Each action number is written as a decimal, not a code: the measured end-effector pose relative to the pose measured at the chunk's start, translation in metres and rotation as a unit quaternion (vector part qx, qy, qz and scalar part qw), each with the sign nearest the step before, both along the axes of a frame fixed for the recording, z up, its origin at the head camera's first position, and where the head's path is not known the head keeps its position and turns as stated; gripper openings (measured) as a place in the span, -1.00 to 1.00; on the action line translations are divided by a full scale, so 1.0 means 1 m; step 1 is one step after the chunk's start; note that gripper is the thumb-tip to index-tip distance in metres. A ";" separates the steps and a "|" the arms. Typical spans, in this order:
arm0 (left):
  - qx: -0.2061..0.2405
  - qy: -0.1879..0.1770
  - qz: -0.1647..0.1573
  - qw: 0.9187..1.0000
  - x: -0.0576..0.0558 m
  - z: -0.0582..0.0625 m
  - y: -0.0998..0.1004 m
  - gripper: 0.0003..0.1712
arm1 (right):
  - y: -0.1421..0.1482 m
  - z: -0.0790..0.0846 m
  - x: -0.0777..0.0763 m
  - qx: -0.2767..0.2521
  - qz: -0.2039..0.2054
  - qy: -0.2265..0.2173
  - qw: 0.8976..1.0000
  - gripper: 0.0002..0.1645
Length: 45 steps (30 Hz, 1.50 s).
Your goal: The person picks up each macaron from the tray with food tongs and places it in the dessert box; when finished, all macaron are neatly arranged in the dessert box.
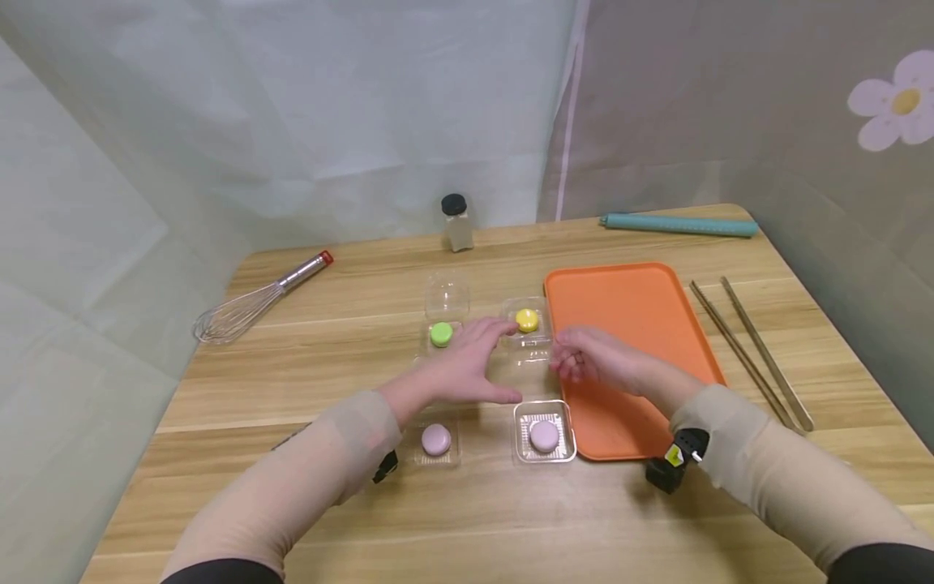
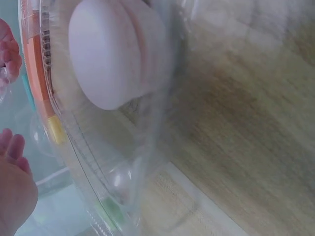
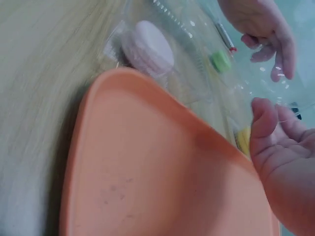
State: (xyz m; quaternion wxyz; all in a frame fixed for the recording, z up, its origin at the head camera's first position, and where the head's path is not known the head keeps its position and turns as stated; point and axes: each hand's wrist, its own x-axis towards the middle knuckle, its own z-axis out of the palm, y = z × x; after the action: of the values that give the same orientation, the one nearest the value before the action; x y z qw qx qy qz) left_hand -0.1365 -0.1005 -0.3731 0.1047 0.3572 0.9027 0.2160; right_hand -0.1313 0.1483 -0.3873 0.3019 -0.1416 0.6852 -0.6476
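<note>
Clear plastic piece (image 1: 530,352), one, near table centre, just in front of the yellow macaron (image 1: 527,320). Longer visible side runs left to right; outline too faint to tell a front end. Right hand (image 1: 598,357) at its right end, fingers curled, appearing to pinch clear plastic; which part, cannot tell. Left hand (image 1: 463,369) to the left, fingers extended, thumb well apart, gripping nothing visible.

Macarons: four. One yellow; one green (image 1: 441,334), by the left hand's fingers; two lilac, nearer the person, left one (image 1: 435,440) and right one (image 1: 544,435). Each sits in its own clear container, four counted. Green's container has a clear lid (image 1: 447,296) extending to the rear.

Orange tray (image 1: 627,300), one, right of the containers, long axis front to back; right forearm crosses it. Metal tongs (image 1: 762,357), one pair, right of tray, arms spread toward the rear. Teal rod (image 1: 679,225), one, rear right, lying left to right. Jar (image 1: 458,227), one, black-capped, upright at rear. Whisk (image 1: 266,298), one, far left, red-tipped handle pointing rear right.
</note>
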 end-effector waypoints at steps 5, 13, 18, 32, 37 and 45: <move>0.017 -0.056 0.010 0.998 0.000 0.000 0.001 0.08 | 0.000 -0.002 -0.001 0.025 -0.025 0.074 0.997 -0.63; 0.041 -0.112 0.007 0.993 -0.001 0.000 0.000 -0.13 | 0.003 -0.004 0.002 0.079 -0.015 0.217 0.973 -0.69; 0.048 -0.130 0.004 0.990 -0.002 -0.001 0.000 -0.20 | 0.004 -0.006 0.003 0.091 0.002 0.258 0.962 -0.58; 0.007 -0.065 0.004 0.998 0.008 0.002 0.005 -0.06 | 0.007 -0.001 0.011 0.197 0.070 0.347 0.914 -0.28; -0.010 -0.051 0.006 0.999 0.014 0.002 0.008 -0.05 | 0.008 -0.001 0.016 0.217 0.093 0.349 0.907 -0.21; -0.036 -0.033 -0.027 0.998 0.023 0.000 0.010 0.00 | 0.008 -0.002 0.024 0.220 0.120 0.393 0.885 -0.22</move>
State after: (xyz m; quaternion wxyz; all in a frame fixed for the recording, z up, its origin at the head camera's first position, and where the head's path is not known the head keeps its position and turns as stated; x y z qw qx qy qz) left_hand -0.1135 -0.0908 -0.3733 0.1533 0.3700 0.8959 0.1923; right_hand -0.1070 0.1565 -0.3891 0.1069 -0.3954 0.8503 -0.3304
